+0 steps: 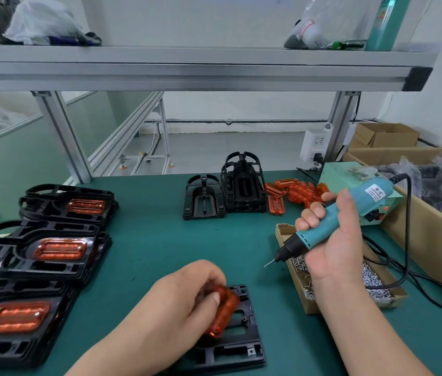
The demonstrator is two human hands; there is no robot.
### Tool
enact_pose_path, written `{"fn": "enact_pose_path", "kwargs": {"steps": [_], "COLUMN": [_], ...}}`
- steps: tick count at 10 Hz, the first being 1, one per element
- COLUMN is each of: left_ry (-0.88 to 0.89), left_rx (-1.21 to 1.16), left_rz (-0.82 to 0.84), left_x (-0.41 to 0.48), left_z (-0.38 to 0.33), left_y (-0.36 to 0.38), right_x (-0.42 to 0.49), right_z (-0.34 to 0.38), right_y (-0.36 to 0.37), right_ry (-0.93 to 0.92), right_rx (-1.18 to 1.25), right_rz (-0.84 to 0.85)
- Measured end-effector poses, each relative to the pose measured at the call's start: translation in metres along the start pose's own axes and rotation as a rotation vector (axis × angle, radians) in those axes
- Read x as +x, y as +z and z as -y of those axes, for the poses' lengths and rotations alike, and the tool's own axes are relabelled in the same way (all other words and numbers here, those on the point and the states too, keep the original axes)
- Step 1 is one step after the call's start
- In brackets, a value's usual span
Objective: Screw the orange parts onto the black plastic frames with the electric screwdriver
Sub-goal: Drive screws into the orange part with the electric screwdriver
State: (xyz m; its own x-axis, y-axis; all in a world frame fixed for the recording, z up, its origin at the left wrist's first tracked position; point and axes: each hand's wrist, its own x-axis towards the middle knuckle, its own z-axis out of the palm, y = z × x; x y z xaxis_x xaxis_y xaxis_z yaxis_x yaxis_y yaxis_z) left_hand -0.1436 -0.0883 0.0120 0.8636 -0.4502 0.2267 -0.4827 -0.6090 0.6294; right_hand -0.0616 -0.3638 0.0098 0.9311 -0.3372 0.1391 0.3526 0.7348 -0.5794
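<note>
My left hand (pixel 179 302) pinches a translucent orange part (pixel 223 312) and holds it over a black plastic frame (pixel 238 346) lying flat at the near edge of the green mat. My right hand (pixel 331 237) grips the teal electric screwdriver (pixel 331 221) above the mat, its bit pointing down and left, apart from the frame. Loose orange parts (pixel 295 192) lie in a pile at the back right. Two bare black frames (pixel 241 183) stand behind the middle of the mat.
Several stacks of frames fitted with orange parts (pixel 59 251) fill the left side. A shallow cardboard box of small screws (pixel 371 280) sits under my right wrist. The screwdriver's power unit (pixel 350 177), its black cable and large cardboard boxes (pixel 431 232) line the right edge.
</note>
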Motion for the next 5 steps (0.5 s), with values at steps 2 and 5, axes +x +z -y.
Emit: {"fn": "enact_pose_path", "kwargs": {"steps": [2, 5], "left_ry": [-0.140, -0.144], "left_rx": [-0.273, -0.314], "left_rz": [0.013, 0.022], "left_x": [-0.0012, -0.0011], "left_z": [0.0061, 0.0055], "left_y": [-0.0025, 0.0021], "right_x": [0.0000, -0.0013], "right_z": [-0.0001, 0.0006], "right_y": [0.0001, 0.0000], "right_ry": [-0.006, 0.009], "right_rx": [0.003, -0.001], "right_rz": [-0.001, -0.002]}}
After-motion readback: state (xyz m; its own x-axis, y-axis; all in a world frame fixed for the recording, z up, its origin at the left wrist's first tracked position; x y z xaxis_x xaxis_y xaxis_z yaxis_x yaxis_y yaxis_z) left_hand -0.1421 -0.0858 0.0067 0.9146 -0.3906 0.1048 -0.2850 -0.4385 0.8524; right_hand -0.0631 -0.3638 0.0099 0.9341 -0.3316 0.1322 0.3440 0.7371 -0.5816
